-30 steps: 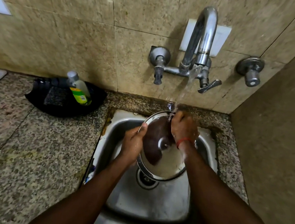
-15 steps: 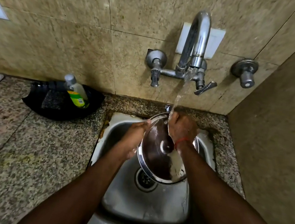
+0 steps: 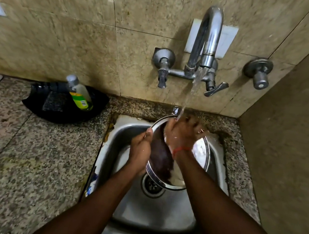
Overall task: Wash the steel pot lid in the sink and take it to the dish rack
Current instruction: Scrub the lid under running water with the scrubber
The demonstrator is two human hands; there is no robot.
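Observation:
The round steel pot lid (image 3: 160, 161) is tilted on edge over the steel sink (image 3: 157, 214), above the drain. My left hand (image 3: 140, 148) grips its left rim. My right hand (image 3: 181, 137) lies flat on the lid's upper face with fingers spread, right under the water stream (image 3: 190, 94) falling from the tap. The lid's knob is hidden under my right hand. No dish rack is in view.
The wall tap (image 3: 207, 45) runs, with valve handles to either side. A black tray (image 3: 63, 103) holding a soap bottle (image 3: 79, 94) and a scrub pad sits on the granite counter (image 3: 18, 158) at the left. A tiled wall closes the right side.
My right hand has slid up over the lid's face into the stream, covering the knob. The lid stays tilted in my left hand's grip.

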